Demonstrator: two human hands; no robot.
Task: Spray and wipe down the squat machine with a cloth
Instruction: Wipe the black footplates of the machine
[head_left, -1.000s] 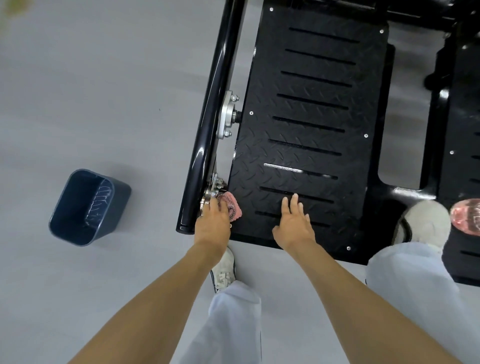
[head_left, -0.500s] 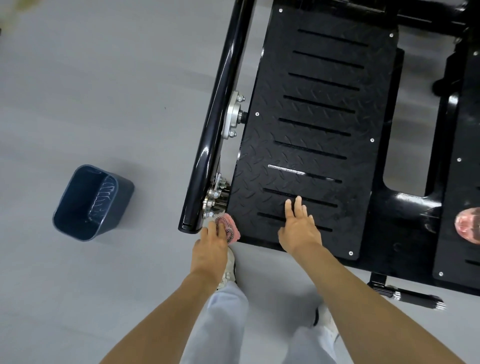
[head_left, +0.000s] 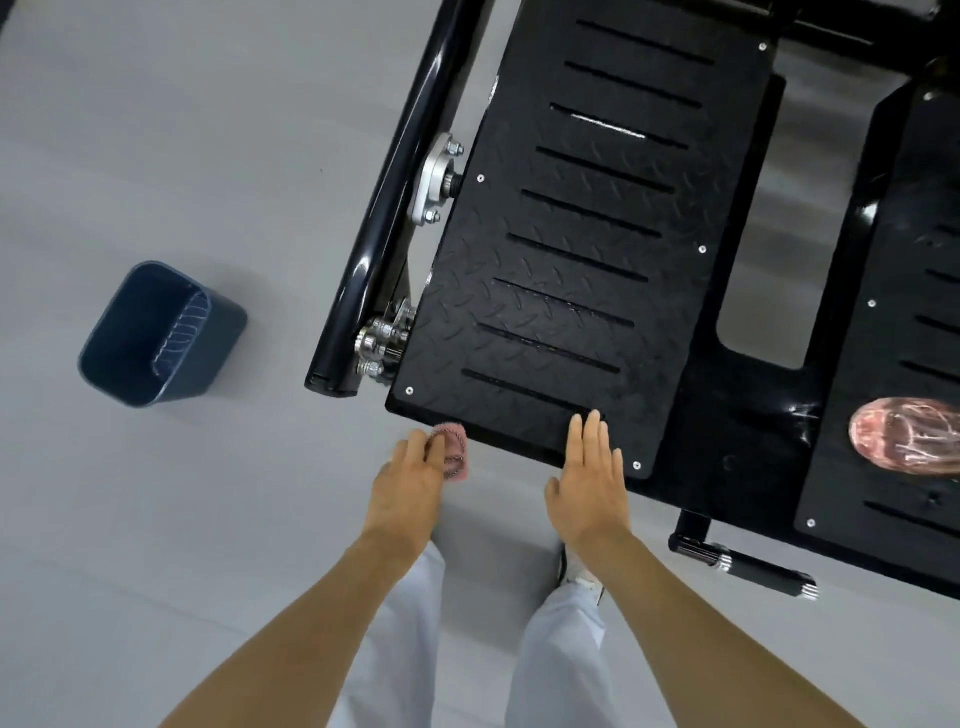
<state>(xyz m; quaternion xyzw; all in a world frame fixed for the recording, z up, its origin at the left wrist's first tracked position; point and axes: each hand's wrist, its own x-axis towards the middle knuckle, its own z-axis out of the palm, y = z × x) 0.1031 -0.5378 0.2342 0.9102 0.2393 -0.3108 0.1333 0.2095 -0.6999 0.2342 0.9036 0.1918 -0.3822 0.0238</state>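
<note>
Fingers (head_left: 422, 451) of the left hand (head_left: 408, 486) pinch a bunched pink cloth (head_left: 453, 451) at the near edge of the squat machine footplate (head_left: 582, 249). Right hand (head_left: 589, 483) lies flat, fingers extended, fingertips resting on the same edge, holding nothing.

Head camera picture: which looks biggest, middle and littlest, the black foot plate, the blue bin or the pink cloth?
1. Black foot plate, by far the largest.
2. Blue bin, middle.
3. Pink cloth, smallest, bunched in the left hand, so part of it is hidden.
</note>
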